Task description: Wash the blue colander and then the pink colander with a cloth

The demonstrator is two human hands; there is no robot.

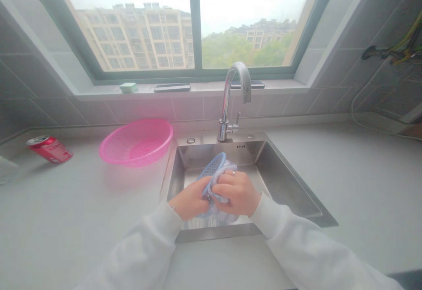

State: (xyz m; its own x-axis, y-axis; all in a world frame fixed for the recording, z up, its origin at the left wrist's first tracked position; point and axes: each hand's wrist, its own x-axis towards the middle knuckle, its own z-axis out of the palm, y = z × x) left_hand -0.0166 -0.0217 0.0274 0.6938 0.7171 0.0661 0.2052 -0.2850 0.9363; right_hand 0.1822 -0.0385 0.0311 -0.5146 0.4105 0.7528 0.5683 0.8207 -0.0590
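Over the steel sink (290, 189) I hold a blue plastic basket (212, 167) with a lattice of holes, tilted on its side. My left hand (192, 197) is closed around its near left edge, thumb on the rim. Against the basket's right side my right hand (236, 193), with a ring on one finger, presses a bunched pale cloth (227, 167). Its fingers are wrapped over the cloth at the rim. The lower part of the basket is partly hidden behind my hands and the cloth.
A chrome faucet (226, 105) rises behind the sink. Left of the sink stands a pink basket (136, 144), with a red can (50, 149) lying farther left. The windowsill holds a green block (128, 88) and a dark flat object (172, 88).
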